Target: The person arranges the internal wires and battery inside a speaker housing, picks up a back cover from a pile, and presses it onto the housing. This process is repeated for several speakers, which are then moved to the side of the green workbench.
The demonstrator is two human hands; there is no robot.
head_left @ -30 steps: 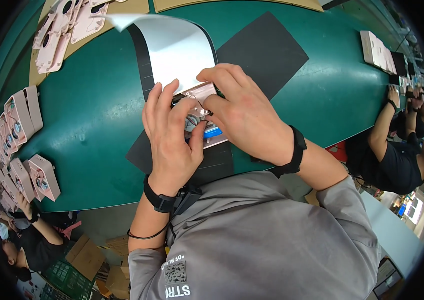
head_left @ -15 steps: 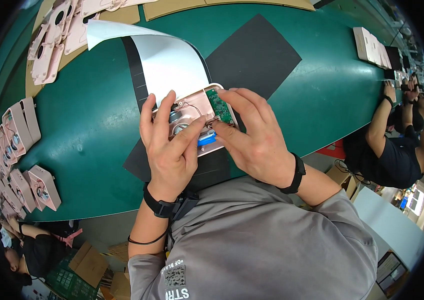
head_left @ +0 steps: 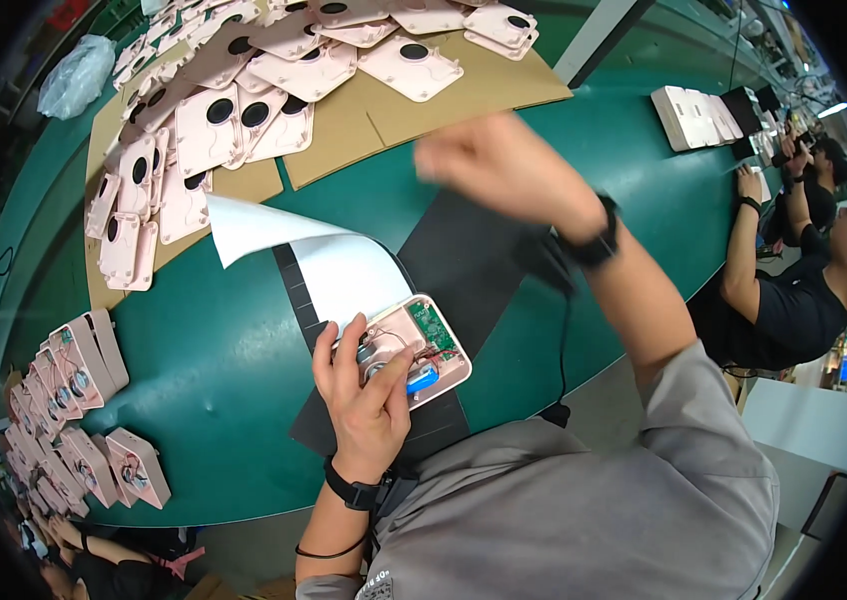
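A pale pink plastic housing lies in front of me, holding a green circuit board, thin wires and a blue battery cell. My left hand grips it at its left side, with thumb and fingers reaching over the inside and covering part of it. Raised well away from the housing, my right hand is over the far part of the bench, near the pink covers. Motion smears its fingers, so I cannot make out anything in them.
Pink covers with black round patches are spread on cardboard at the back. Filled pink housings stand at the left, more pink parts far right. Black sheets and a curled white sheet lie mid-bench. Co-workers sit at both sides.
My right hand has left the housing and swung up and away toward the far side. The left hand stays on the housing. My view has shifted, showing more covers at the back.
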